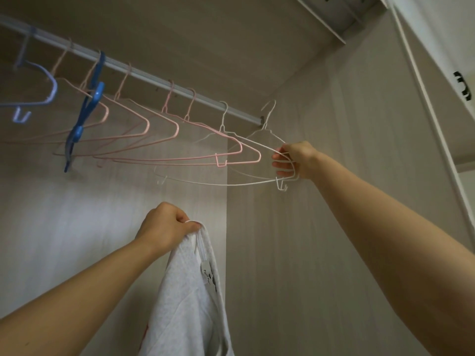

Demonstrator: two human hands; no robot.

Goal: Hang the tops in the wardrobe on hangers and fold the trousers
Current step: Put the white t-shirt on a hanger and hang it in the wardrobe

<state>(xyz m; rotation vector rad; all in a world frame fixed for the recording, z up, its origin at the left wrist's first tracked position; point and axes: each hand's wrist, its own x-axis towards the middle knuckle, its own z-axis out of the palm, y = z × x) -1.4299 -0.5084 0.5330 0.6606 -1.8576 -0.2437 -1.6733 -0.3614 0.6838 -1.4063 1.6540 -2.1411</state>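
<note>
I look up into the wardrobe. My left hand (164, 227) grips the collar of a white top (187, 296), which hangs down below it with a label showing inside. My right hand (295, 160) is raised to the right end of the rail (144, 73) and curls its fingers round the shoulder end of a white wire hanger (221, 184). That hanger's hook looks lifted just off the rail's end. A second white hanger (224, 116) hangs on the rail right beside it.
Several pink wire hangers (164, 137) hang along the rail, with a dark blue plastic hanger (84, 111) and a pale blue one (38, 96) at the left. The wardrobe's side wall (334, 201) stands just behind my right hand. An open door (437, 73) is at the far right.
</note>
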